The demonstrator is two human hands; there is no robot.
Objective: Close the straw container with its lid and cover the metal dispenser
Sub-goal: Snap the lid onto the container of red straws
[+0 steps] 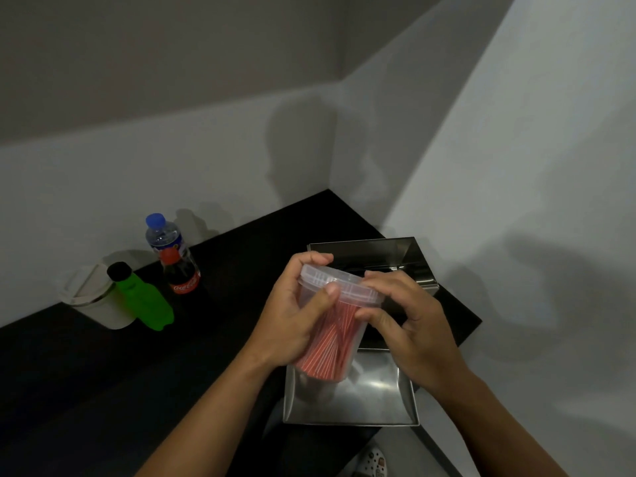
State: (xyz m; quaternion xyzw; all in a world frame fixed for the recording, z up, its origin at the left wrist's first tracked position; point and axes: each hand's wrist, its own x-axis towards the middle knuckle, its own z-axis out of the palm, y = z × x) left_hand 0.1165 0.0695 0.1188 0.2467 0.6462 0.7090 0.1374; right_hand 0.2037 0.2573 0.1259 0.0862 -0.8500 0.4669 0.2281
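A clear plastic straw container (332,342) full of red-and-white straws is held tilted above the counter. Its clear lid (339,287) sits on the rim. My left hand (292,315) wraps the container's left side, thumb pressing on the lid's edge. My right hand (406,325) grips the right side, fingers on the lid rim. Behind stands the metal dispenser (371,256), open at the top. A flat metal cover (375,390) lies on the counter's near edge, below the container.
On the black counter (103,366) to the left stand a water bottle (161,232), a cola bottle (180,275), a green bottle (144,299) and a white lidded tub (93,297). Grey walls close in behind and on the right.
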